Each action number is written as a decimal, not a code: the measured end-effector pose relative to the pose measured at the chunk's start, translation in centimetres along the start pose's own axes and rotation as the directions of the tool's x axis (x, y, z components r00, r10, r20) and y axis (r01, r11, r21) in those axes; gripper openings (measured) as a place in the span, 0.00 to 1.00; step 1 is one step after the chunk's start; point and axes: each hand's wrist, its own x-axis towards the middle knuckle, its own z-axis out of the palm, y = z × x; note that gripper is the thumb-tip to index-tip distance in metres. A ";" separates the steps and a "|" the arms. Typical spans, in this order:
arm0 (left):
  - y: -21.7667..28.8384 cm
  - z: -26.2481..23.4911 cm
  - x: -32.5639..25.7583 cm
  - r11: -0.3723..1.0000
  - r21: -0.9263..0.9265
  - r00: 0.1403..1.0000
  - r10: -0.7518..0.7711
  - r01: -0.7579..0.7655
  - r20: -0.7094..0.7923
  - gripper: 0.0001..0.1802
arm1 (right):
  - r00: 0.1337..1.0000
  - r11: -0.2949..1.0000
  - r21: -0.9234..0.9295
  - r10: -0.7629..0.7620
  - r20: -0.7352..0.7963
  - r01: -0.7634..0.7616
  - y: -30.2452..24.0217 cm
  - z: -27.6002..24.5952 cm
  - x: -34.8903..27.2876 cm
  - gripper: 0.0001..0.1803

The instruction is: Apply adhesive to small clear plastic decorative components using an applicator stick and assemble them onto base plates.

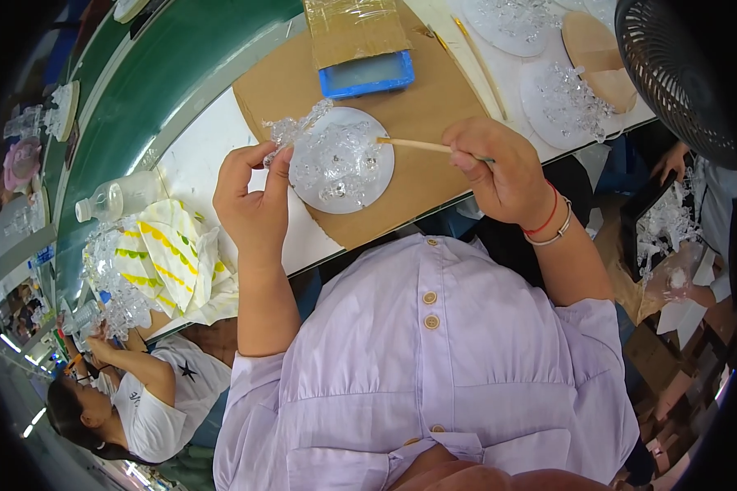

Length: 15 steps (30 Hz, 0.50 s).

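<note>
My left hand [254, 192] pinches a clear, glass-like plastic piece [291, 131] between thumb and fingers, at the left edge of a round white plate [336, 206]. More clear pieces [340, 159] lie heaped on that plate. In my right hand [499, 168] is a thin wooden stick [418, 145] that looks like a small paintbrush. Its darker tip reaches the plate's right edge, and I cannot tell whether it touches a piece. Behind the plate stands a blue tray [368, 75] with something whitish in it, partly under a taped cardboard box [356, 33].
Brown cardboard [434, 180] lies under the plate. Further plates of clear pieces [565, 106] and thin sticks [477, 61] are at the back right, near a black fan [684, 82]. A patterned cloth [176, 258] and a plastic bottle [119, 196] sit left. Other people work on both sides.
</note>
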 end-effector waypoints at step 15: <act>0.2 -1.1 -1.4 0.999 0.048 0.999 -0.019 0.021 -0.045 0.09 | 0.998 0.998 0.017 -0.058 0.001 0.058 -1.2 0.4 -0.4 0.05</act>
